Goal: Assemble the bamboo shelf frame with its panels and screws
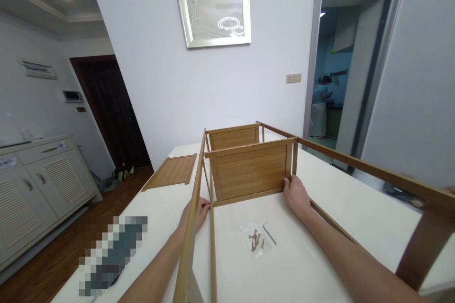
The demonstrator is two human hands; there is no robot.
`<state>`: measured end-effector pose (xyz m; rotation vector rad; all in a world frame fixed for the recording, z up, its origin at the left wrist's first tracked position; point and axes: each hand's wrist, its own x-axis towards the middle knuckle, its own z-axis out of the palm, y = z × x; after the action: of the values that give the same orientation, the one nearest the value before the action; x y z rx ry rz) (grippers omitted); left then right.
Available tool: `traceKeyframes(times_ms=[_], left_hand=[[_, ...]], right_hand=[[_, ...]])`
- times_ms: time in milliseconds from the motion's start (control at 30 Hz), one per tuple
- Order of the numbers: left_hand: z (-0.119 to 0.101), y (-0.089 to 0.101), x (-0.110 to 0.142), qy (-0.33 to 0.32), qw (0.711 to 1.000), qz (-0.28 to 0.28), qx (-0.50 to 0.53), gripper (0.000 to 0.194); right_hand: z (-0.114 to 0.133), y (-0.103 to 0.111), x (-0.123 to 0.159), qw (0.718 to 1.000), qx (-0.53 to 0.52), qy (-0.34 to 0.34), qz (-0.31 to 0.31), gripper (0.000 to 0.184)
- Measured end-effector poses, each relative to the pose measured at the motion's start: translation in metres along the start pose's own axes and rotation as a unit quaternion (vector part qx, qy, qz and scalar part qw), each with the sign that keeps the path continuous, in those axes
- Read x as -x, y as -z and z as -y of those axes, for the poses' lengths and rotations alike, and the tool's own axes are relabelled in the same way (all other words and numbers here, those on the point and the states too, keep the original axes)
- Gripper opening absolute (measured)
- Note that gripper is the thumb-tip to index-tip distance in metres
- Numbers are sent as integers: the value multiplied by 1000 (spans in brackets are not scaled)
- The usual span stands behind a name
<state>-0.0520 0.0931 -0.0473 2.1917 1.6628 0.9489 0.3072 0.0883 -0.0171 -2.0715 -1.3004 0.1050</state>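
Note:
A wooden shelf frame (212, 246) lies on its side on a white table, with its slim rails running toward me. Across it stands a wooden shelf panel (254, 173), with a second panel (232, 138) behind it. My right hand (297, 196) grips the lower right corner of the nearer panel. At that panel's lower left corner, my left hand (199, 213) reaches in from outside the rail, its fingers closed; what they pinch is hidden. Between my arms lie several screws (255, 241) on a clear plastic bag (265, 250), with an Allen key (270, 234) beside them.
A loose wooden panel (172, 170) lies flat on the table (359, 189) at the left. Nearer is a blurred dark object (117, 255). A white cabinet (46, 189) stands to the left. Through the doorway at right, a person (319, 109) stands.

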Motion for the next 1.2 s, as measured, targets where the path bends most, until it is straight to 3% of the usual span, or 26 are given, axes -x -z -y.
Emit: traceKeyframes(times_ms=[200, 333, 433, 533, 633, 900, 1200], left_hand=[[4, -3, -1, 12, 1000, 5, 8, 15], [4, -4, -1, 20, 1000, 1, 15, 16], [5, -5, -1, 21, 1000, -1, 20, 17], [7, -7, -2, 19, 1000, -4, 23, 18], [9, -8, -2, 15, 1000, -8, 22, 20], [9, -6, -1, 7, 1000, -6, 17, 15], [6, -4, -2, 16, 999, -15, 30, 15]], right_hand=[[-1, 1, 3, 999, -25, 18, -42, 39], [5, 2, 15, 992, -47, 85, -77, 39], [15, -3, 32, 975, -66, 210, -14, 24], [30, -11, 50, 935, -71, 336, 86, 20], [46, -18, 62, 901, -61, 400, 155, 22], [85, -31, 69, 851, -21, 455, 261, 23], [94, -27, 80, 835, 33, 477, 272, 43]])
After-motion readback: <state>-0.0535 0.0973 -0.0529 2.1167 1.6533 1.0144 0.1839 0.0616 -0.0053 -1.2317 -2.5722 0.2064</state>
